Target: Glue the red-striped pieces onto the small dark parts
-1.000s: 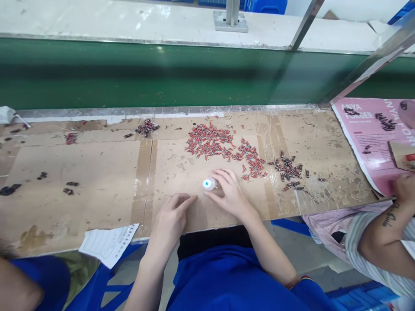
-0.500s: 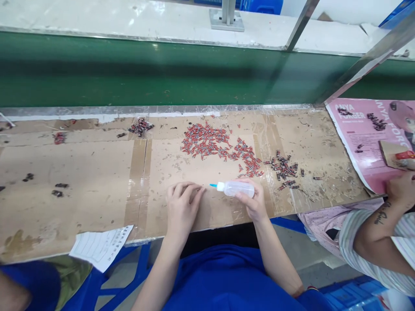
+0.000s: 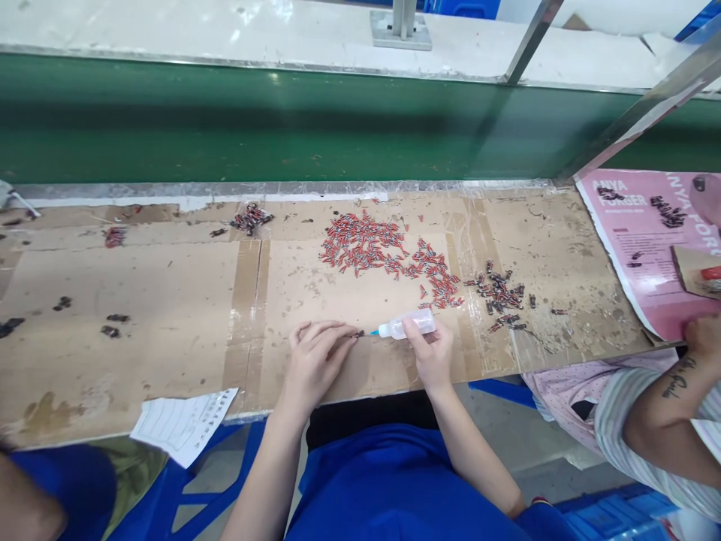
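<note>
My right hand [image 3: 432, 352] is wrapped round a clear squeeze bottle [image 3: 402, 324] with a white cap and a thin blue tip. The bottle lies nearly level and its tip points left. Just left of that tip, my left hand [image 3: 320, 353] pinches a small dark part [image 3: 359, 333] between thumb and fingers; most of it is hidden, and its exact kind is too small to make out. Beyond both hands, a pile of small red-and-metal parts [image 3: 363, 244] spreads over the cardboard-covered table [image 3: 304, 293]. Right of the bottle lies a heap of darker parts [image 3: 499, 291].
More dark parts [image 3: 251, 219] sit at the back left. A paper sheet [image 3: 183, 424] overhangs the front edge. At the right, a co-worker's arm [image 3: 670, 406] rests beside a pink poster [image 3: 647, 255]. A green panel [image 3: 253, 128] runs behind the table.
The bottle has tilted slightly, and its blue tip is now nearer the part in my left fingers. That dark part shows more clearly. The whole view has shifted a little.
</note>
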A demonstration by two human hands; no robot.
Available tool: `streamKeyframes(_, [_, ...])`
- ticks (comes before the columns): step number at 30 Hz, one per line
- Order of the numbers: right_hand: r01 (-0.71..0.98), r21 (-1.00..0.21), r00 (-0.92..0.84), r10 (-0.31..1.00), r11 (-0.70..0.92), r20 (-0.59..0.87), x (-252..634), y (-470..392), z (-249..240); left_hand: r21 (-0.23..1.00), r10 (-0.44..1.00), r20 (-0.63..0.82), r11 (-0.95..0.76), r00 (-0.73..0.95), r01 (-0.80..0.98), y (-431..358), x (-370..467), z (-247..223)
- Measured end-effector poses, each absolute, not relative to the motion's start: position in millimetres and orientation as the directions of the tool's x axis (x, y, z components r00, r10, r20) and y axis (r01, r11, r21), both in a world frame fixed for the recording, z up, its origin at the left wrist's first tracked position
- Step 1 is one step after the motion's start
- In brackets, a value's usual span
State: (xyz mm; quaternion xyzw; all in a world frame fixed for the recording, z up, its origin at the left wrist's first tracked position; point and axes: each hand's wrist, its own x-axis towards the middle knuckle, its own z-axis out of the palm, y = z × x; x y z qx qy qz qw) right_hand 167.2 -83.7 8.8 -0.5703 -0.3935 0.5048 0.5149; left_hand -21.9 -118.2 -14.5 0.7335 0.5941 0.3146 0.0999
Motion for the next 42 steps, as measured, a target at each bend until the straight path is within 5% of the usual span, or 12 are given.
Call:
streamKeyframes(8, [0.048,-0.990,0.141,0.982,-0.131,-0.123,168.8,-85.0,2.7,0.630,0.955,0.296,-0.202,0.008,0.750,-119.7,-14.1,-8.4])
streamKeyframes(42, [0.098,-0.990,0.163,0.983,-0.101,-0.084,168.9,-85.7,1.1,0.653,0.967,0.253,-0.158,-0.017,0.741,-119.1,-13.1,-7.8])
